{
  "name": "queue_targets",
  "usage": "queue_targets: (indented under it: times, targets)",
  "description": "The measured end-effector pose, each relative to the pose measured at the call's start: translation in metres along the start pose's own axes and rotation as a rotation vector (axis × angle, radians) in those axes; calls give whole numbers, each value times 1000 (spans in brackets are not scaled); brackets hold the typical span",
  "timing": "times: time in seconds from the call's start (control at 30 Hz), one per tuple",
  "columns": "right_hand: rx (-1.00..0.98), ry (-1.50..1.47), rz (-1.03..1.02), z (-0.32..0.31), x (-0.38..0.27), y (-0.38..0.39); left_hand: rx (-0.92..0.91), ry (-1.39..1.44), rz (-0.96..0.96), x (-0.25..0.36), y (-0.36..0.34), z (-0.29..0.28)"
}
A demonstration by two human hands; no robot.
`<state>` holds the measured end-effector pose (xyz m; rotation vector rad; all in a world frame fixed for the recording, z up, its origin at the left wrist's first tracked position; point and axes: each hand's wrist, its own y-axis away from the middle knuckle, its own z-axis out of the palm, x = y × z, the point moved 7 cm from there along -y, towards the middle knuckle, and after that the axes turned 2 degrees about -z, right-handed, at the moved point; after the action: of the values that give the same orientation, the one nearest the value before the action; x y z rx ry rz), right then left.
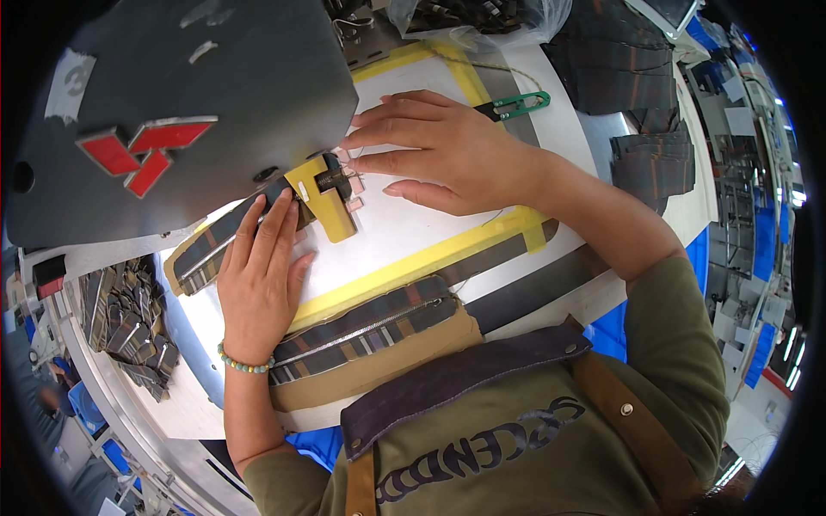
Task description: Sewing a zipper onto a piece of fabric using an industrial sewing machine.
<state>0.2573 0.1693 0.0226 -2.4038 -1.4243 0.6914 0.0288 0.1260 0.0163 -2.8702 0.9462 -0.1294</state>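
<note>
My left hand (pixel 258 284) lies with fingers stretched out on a plaid fabric piece with a zipper (pixel 215 243), just left of the yellow guard (pixel 331 213) on a sewing machine (pixel 185 112). To the right of that guard is my right hand (pixel 439 150), fingers extended and thumb apart, fingertips beside the presser foot (pixel 335 179). The dark machine head partly covers those fingertips. Nothing shows in the right hand's grasp. Another zippered plaid piece (pixel 370 331) with a tan edge lies close to my body.
Green-handled thread snips (pixel 521 104) rest beyond my right wrist. Stacked plaid fabric (pixel 615 73) stands at the far right, and a clear plastic bag (pixel 551 21) of pieces is at the back. Small fabric pieces (pixel 129 322) heap up at the left. Yellow tape (pixel 396 275) borders the white work surface.
</note>
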Motion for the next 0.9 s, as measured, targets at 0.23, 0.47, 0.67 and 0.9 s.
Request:
queue_targets:
  times: [0.23, 0.47, 0.67, 0.9]
  targets:
    - [-84, -66, -51, 18, -2, 3, -10, 0, -33, 0, -1, -1]
    - [-177, -38, -13, 26, -1, 5, -28, -2, -29, -1, 0, 0]
    - [-192, 30, -25, 28, -1, 4, -32, 5, -22, -4, 1, 0]
    - [-184, 29, -26, 29, -1, 5, -23, 24, -23, -4, 0, -1]
